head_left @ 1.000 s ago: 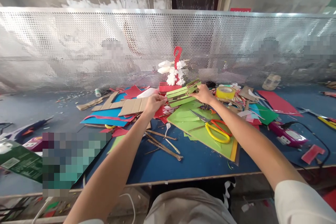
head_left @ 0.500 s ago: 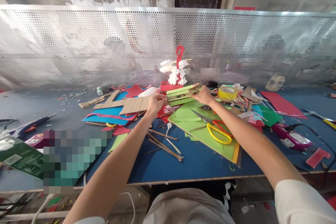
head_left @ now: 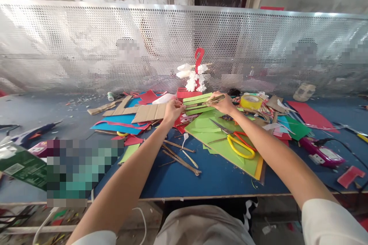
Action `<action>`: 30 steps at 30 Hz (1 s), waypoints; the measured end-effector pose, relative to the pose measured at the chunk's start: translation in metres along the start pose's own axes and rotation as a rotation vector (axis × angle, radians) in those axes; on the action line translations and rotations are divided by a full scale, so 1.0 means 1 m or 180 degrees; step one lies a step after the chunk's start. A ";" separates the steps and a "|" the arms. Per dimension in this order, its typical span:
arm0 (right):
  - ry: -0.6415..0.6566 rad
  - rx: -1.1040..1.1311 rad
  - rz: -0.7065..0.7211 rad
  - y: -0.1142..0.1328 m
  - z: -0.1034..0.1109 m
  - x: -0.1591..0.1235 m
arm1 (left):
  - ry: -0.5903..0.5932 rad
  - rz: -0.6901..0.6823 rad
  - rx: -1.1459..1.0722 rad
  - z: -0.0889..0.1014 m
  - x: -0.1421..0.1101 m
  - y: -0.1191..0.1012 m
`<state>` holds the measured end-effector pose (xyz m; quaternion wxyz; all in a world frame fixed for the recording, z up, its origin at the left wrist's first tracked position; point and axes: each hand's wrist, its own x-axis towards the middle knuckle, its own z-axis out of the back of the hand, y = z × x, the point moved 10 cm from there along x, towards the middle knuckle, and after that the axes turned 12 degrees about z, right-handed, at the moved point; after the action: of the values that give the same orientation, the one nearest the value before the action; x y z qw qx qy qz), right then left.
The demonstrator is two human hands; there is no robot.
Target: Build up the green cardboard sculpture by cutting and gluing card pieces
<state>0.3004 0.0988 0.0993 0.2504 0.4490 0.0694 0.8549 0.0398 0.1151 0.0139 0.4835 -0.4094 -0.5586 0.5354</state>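
- Fingers: those of the left hand [head_left: 173,111] close in a pinch at the left end of the green striped piece [head_left: 191,100]; those of the right hand [head_left: 223,104] are nearly closed around the brown strips [head_left: 216,99].
- Desk [head_left: 161,183]: the green striped piece is between the hands, toward the middle of the far edge, near the red base [head_left: 186,93].
- Green striped piece: the step looks like positioning the strips against it; that calls for a steady left pinch. It looks flatter than in the earliest frame, where its right end tips up.
- Brown strips: they show more clearly now.
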 end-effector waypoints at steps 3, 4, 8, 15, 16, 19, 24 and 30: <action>-0.0020 -0.0058 -0.0113 -0.003 0.001 0.000 | 0.0058 0.0167 -0.0379 0.006 0.002 0.001; -0.0028 -0.0067 -0.0148 -0.004 0.002 0.000 | 0.0054 0.0206 -0.0442 0.009 0.003 0.001; -0.0051 -0.0054 -0.0151 -0.003 0.002 0.000 | 0.0045 0.0167 -0.0103 0.013 0.003 -0.003; -0.0081 0.0084 -0.0177 -0.005 0.001 -0.001 | -0.0130 -0.0447 0.0740 -0.002 -0.003 -0.015; -0.0089 0.0091 -0.0178 -0.006 0.001 -0.001 | -0.0159 -0.0481 0.0810 -0.003 -0.003 -0.016; -0.0088 0.0039 -0.0238 -0.010 0.000 -0.002 | -0.0171 -0.0600 0.1023 -0.005 -0.010 -0.022; -0.0034 -0.0119 -0.0247 -0.016 -0.002 -0.002 | -0.0026 -0.0995 0.1751 -0.015 -0.027 -0.040; 0.0057 -0.0245 -0.0164 -0.016 -0.003 0.000 | -0.0041 -0.0990 0.2193 -0.015 -0.028 -0.046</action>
<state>0.3041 0.1133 0.0919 0.2888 0.4295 0.0502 0.8542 0.0629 0.0861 0.0563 0.6648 -0.1298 -0.4043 0.6146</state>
